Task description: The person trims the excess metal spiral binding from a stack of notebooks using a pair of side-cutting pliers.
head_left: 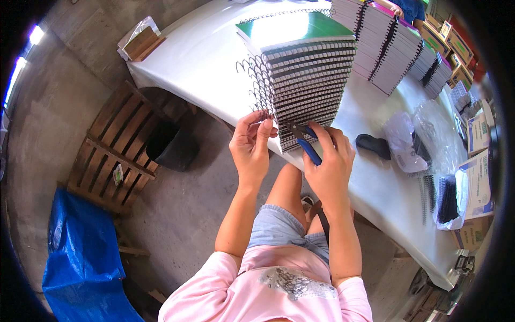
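Note:
A tall stack of spiral-bound notebooks [308,80] with a green top cover stands at the table's near edge. Dark coil ends [261,80] stick out past the left side of the spines. My left hand [251,145] is closed in a pinch at a coil end low on that side. In my right hand [333,158] is a pair of blue-handled cutting pliers [309,151]. The jaws point left and lie against the lower spines, close to my left fingertips. Whether they grip a wire is too small to tell.
More bound book stacks [394,53] stand at the back right, where another person's hand [397,11] shows. A black pouch-like object [373,146], clear plastic bags [402,142] and black binding coils [447,198] lie on the white table [198,70]. A black bucket [174,147] is at left.

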`<state>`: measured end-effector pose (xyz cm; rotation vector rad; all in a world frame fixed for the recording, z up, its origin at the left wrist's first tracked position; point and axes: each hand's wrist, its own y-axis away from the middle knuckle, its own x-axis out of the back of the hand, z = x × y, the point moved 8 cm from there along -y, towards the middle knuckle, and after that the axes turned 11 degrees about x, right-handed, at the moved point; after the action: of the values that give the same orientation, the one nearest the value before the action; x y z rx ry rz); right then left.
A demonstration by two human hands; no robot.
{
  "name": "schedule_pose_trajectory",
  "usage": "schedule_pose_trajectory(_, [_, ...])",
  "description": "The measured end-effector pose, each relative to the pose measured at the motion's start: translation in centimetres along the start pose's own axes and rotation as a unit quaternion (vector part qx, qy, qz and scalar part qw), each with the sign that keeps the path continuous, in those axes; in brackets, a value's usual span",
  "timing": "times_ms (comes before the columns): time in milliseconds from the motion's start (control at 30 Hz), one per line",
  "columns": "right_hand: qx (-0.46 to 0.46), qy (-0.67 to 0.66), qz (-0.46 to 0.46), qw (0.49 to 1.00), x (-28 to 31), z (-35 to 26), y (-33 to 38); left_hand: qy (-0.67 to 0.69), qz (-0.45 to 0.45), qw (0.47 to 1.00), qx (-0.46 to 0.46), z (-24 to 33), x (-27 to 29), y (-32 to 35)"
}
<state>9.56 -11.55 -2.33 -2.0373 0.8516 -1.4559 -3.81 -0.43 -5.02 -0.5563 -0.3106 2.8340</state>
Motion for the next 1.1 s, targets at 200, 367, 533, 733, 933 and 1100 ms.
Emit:
schedule_pose_trajectory(200, [0.012,0.012,-0.007,1.0,0.2,-0.6,-0.4,0.0,-0.001,1.0,-0.008,0.1,0.0,0.0])
schedule_pose_trajectory(367, [-0.011,0.022,-0.048,0.999,-0.3,-0.9,-0.5,-0.006,-0.001,1.0,-0.005,0.1,0.1,0.0])
schedule_pose_trajectory(533, [-0.032,-0.016,-0.058,0.998,-1.2,0.3,-0.2,-0.015,0.003,1.0,-0.009,0.2,0.1,0.1])
schedule_pose_trajectory(733, [-0.048,-0.024,-0.064,0.997,-0.9,0.4,0.0,-0.01,0.006,1.0,-0.003,0.1,0.2,-0.1])
schedule_pose_trajectory(933, [0.014,0.04,0.01,0.999,1.5,-0.9,-0.9,-0.012,0.005,1.0,0.009,-0.2,0.6,0.0])
schedule_pose_trajectory(1100, [0.02,0.053,0.003,0.998,1.0,-1.2,-1.5,-0.008,0.007,1.0,0.002,0.0,0.4,0.1])
